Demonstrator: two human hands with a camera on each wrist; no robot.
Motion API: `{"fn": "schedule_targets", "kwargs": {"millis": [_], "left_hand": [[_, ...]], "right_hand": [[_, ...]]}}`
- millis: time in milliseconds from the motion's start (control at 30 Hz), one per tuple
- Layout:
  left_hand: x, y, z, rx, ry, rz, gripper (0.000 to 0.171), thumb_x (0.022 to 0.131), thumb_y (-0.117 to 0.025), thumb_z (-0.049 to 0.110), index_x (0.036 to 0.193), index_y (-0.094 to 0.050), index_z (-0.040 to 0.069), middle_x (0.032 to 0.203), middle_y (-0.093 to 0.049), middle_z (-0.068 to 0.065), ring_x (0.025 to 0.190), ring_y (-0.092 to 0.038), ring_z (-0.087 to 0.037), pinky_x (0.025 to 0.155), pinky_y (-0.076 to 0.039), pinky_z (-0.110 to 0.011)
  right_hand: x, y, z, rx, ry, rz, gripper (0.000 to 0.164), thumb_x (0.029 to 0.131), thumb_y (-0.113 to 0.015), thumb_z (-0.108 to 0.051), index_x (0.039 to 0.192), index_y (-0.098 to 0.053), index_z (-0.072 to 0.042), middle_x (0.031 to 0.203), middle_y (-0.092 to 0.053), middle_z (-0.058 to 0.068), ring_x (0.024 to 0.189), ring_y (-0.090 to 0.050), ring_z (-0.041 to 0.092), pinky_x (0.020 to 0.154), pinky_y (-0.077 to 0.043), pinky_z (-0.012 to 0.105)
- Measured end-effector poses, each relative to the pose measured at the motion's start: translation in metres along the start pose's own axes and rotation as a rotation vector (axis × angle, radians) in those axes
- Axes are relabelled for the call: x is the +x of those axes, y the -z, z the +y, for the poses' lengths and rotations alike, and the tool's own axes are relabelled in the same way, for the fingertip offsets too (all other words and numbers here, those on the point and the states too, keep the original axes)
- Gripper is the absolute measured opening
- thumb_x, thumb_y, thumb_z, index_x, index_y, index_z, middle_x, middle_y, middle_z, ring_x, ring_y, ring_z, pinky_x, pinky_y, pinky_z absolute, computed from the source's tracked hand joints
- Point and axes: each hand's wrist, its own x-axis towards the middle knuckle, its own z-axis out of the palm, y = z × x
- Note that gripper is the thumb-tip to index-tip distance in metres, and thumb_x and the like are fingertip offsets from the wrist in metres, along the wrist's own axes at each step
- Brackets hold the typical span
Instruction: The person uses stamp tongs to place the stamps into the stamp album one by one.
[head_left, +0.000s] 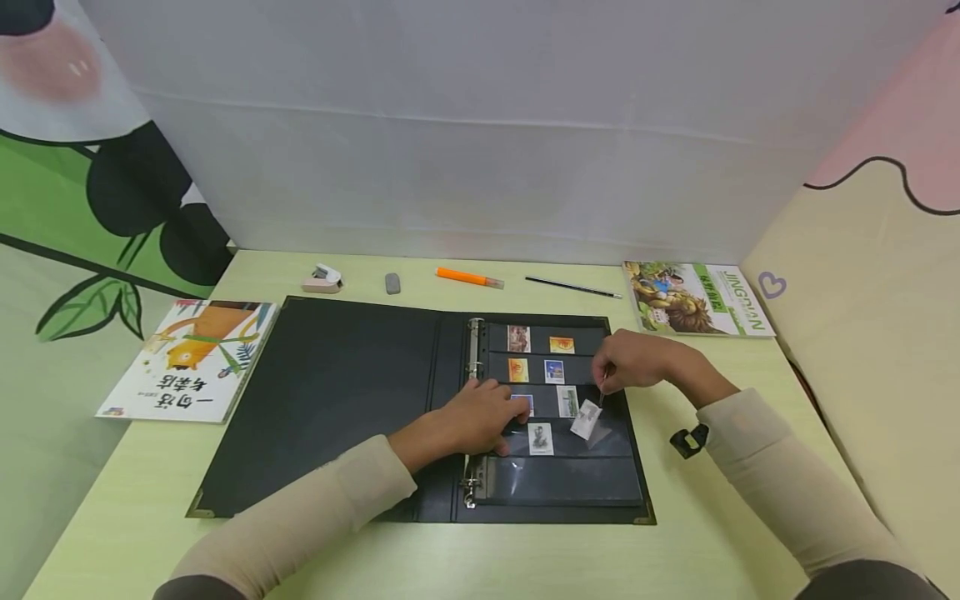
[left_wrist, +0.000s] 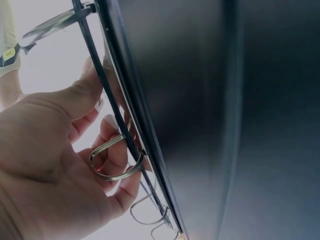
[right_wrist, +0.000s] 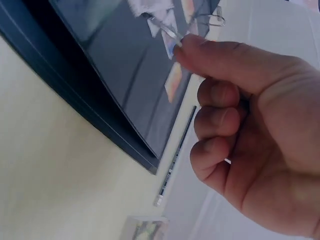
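Observation:
A black ring-binder stamp album point(head_left: 360, 400) lies spread on the table, with a black pocket page point(head_left: 558, 479) on its right side. My right hand point(head_left: 630, 361) pinches slim metal tweezers point(right_wrist: 167, 31) between thumb and forefinger, the other fingers curled in. At the tweezers' tip is a pale stamp point(head_left: 586, 419), tilted over the third and fourth rows, with a small clear piece beside it. My left hand point(head_left: 480, 414) rests on the page's left part, fingers spread near the binder rings point(left_wrist: 115, 157). Several stamps sit in the rows, among them a portrait stamp point(head_left: 540, 438).
Behind the album lie a stapler point(head_left: 322, 280), a grey eraser point(head_left: 392, 283), an orange marker point(head_left: 468, 277) and a dark pencil point(head_left: 573, 287). A picture book point(head_left: 187, 358) touches the album's left side; another book point(head_left: 697, 298) lies at the back right.

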Motion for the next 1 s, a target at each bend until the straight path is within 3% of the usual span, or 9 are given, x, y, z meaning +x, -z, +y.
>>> {"fn": "schedule_targets", "kwargs": {"millis": [133,400,733,1000], "left_hand": [[-0.001,0.001,0.000,0.005,0.002,0.000,0.038,0.078,-0.076,0.044,0.108,-0.056,0.030,0.111,-0.062,0.002,0.103,-0.051,-0.019,0.096,-0.040,-0.047],[0.001,0.000,0.001,0.007,0.007,-0.006,0.038,0.078,-0.075,0.045,0.107,-0.055,0.031,0.111,-0.062,0.002,0.104,-0.051,-0.019,0.095,-0.040,-0.046],[0.002,-0.002,-0.001,0.011,0.006,0.003,0.037,0.078,-0.075,0.046,0.106,-0.055,0.032,0.108,-0.062,0.004,0.101,-0.051,-0.018,0.091,-0.040,-0.043],[0.001,-0.003,-0.001,-0.004,-0.002,0.009,0.039,0.078,-0.076,0.044,0.108,-0.056,0.030,0.111,-0.062,0.002,0.102,-0.051,-0.018,0.096,-0.040,-0.047]], "right_hand": [[-0.001,0.004,0.000,-0.033,-0.015,-0.008,0.015,0.088,-0.067,-0.016,0.074,-0.067,-0.022,0.073,-0.061,-0.011,0.064,-0.049,0.006,0.063,-0.042,0.025],[0.009,-0.007,-0.006,0.035,0.040,-0.053,0.014,0.087,-0.068,-0.017,0.075,-0.068,-0.022,0.070,-0.059,-0.013,0.062,-0.048,0.004,0.063,-0.042,0.024],[0.013,-0.023,-0.007,0.169,0.035,0.003,0.009,0.089,-0.067,-0.021,0.080,-0.069,-0.023,0.071,-0.060,-0.012,0.063,-0.050,0.005,0.062,-0.041,0.023],[0.009,-0.029,0.010,0.182,0.073,0.053,0.009,0.091,-0.065,-0.024,0.084,-0.070,-0.025,0.071,-0.062,-0.014,0.060,-0.050,0.002,0.061,-0.043,0.022]]}}
